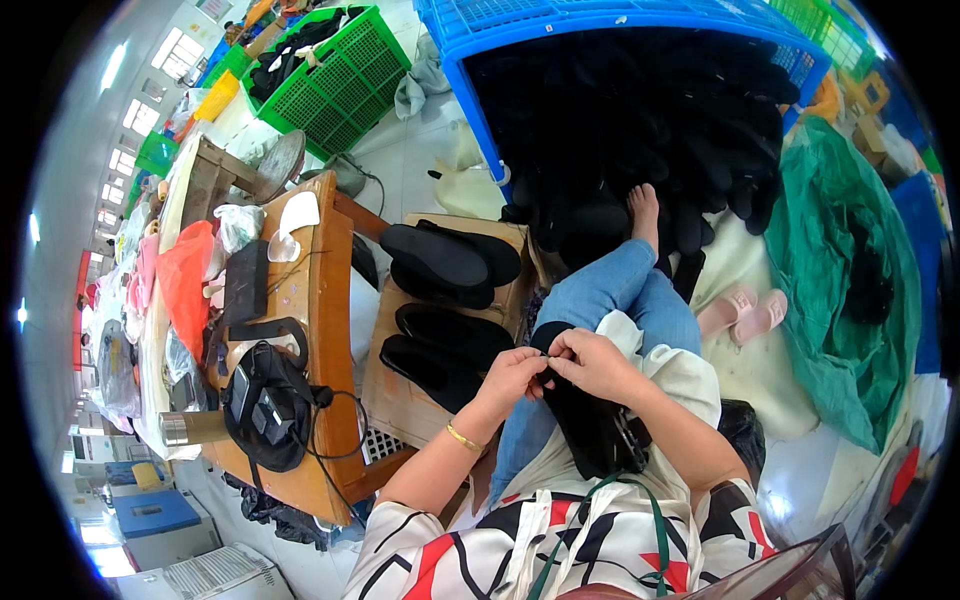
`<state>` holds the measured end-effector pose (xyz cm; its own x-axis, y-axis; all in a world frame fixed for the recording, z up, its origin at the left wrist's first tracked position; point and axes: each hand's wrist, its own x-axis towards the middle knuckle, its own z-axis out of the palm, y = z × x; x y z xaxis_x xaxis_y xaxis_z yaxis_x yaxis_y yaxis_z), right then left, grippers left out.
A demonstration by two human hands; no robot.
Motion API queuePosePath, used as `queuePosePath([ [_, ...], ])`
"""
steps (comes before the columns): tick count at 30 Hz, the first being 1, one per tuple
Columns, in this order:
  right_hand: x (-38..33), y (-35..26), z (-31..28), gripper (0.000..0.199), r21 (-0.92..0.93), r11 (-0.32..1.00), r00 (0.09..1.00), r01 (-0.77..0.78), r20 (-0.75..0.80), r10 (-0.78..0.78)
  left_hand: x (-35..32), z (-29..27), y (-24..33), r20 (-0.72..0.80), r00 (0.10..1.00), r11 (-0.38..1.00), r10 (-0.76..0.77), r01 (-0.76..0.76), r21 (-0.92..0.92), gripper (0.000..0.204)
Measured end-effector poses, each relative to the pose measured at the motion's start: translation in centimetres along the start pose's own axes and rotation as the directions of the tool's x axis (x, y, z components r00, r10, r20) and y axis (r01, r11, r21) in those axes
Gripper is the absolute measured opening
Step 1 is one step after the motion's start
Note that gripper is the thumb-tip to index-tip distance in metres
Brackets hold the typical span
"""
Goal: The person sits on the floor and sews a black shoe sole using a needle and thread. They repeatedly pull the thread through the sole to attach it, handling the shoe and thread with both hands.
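A black cloth shoe [590, 430] rests on my lap, over a pale cloth and my jeans. Above it, my left hand [515, 376] and my right hand [592, 364] meet, thumbs and forefingers pinched together. Between the fingertips is a small dark bit, too small to name. A rounded black piece [550, 335] shows just beyond the fingers; whether it belongs to the same shoe, I cannot tell. To the left, several black shoes lie on a cardboard box [385, 395], among them an upper pair [450, 260] and a lower pair [440, 350].
Ahead stands a large blue crate [470, 110] heaped with black shoes. A wooden table [330, 300] at left bears a black bag [265, 405] and a steel flask [190, 428]. Green crate [340, 90] stands far left; pink slippers [745, 312] and a green sack [840, 300] lie right.
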<state>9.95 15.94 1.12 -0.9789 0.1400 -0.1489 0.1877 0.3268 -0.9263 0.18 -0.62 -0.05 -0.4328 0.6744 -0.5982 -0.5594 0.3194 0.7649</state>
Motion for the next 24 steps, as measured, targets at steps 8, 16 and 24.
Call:
queuePosePath([
  [8, 0.2, -0.1, 0.1, 0.015, -0.38, 0.915, 0.99, 0.139, 0.039, -0.134, 1.0, -0.4, -1.0, -0.024, 0.999, 0.994, 0.03, -0.027, 0.109, 0.021],
  [16, 2.1, 1.2, 0.9, 0.016, 0.347, 0.938, 0.958, -0.022, -0.26, 0.118, 0.9, -0.4, -1.6, -0.065, 0.997, 0.977, 0.044, -0.029, 0.211, 0.024],
  [24, 1.4, 1.6, -0.8, 0.016, 0.854, 0.495, 0.963, -0.163, 0.029, 0.266, 1.4, 0.8, -2.7, -0.084, 0.911, 0.608, 0.403, -0.198, 0.769, 0.02],
])
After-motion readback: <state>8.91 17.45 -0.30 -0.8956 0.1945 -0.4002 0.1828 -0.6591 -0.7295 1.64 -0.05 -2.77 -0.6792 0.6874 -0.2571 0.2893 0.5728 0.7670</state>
